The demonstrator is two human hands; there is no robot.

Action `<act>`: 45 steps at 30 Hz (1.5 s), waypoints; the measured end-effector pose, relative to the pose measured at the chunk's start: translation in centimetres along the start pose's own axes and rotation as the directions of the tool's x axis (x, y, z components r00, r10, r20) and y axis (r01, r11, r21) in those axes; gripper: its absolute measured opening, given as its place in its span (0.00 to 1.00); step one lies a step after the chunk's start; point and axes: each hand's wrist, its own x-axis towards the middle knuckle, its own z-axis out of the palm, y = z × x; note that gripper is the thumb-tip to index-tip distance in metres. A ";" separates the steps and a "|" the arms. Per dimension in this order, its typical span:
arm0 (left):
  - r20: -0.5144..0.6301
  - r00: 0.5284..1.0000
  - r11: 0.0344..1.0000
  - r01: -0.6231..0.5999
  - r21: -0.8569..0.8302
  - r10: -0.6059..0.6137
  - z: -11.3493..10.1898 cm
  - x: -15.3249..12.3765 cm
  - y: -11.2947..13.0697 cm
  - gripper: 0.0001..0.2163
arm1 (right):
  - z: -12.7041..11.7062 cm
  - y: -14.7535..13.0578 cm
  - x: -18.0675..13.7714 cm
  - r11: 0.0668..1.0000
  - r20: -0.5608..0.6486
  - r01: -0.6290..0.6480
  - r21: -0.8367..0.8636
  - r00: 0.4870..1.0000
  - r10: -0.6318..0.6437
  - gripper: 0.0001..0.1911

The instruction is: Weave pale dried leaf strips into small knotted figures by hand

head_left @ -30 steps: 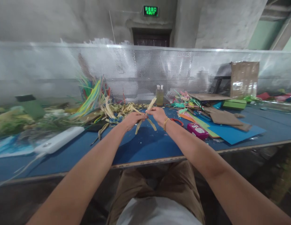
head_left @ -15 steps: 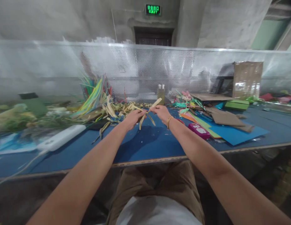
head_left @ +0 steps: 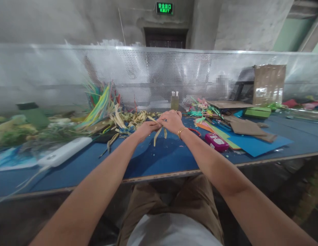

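Both hands meet above the blue table (head_left: 159, 160). My left hand (head_left: 146, 130) is closed, pinching pale dried leaf strips (head_left: 159, 134) whose ends hang down below the fingers. My right hand (head_left: 171, 121), with a gold bracelet (head_left: 182, 131) on the wrist, curls over the same strips from above, fingers bent around them. Behind the hands a loose heap of similar dried strips (head_left: 130, 120) lies on the table.
A white power bank (head_left: 64, 152) lies at left near coloured strip bundles (head_left: 100, 102). A small glass bottle (head_left: 174, 100) stands by the perforated metal screen (head_left: 159, 75). A pink box (head_left: 216, 141), coloured paper sheets (head_left: 253, 143) and a cardboard box (head_left: 269, 83) sit at right.
The long strip that stuck up between the hands is now folded down. My right hand has rolled over on top of the strips, closer to my left hand.
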 end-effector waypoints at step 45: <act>-0.022 0.986 0.832 0.128 -0.541 -0.166 0.5 0.0 0.8 0.05 | -1.1 1.3 0.4 0.973 -0.311 -0.113 0.201 0.935 0.172 0.14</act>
